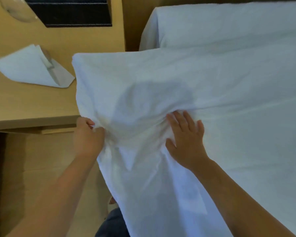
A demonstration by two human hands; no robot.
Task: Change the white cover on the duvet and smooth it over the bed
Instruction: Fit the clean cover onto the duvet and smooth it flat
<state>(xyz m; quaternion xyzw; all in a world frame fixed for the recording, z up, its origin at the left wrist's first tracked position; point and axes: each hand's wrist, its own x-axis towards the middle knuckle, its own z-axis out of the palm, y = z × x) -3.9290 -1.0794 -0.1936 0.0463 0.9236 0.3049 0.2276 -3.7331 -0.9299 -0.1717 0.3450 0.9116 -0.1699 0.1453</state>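
The left hand (88, 134) grips a bunched corner of the white cover (143, 93) while the right hand (186, 139), fingers spread wide, presses it flat on the bed (246, 31); the cover looks mostly on, smoothing left.

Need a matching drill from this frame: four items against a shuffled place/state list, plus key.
Items:
1. left hand
2. right hand
3. folded white cloth
4. black tray

Place or state:
A. lies mid-way along the wooden table, left of the cover's corner
B. pressed flat on the white cover
C. dark, at the table's far end
D. grips a bunched edge of the cover

Pairs: 1-D, 2-B, 3-A, 4-C
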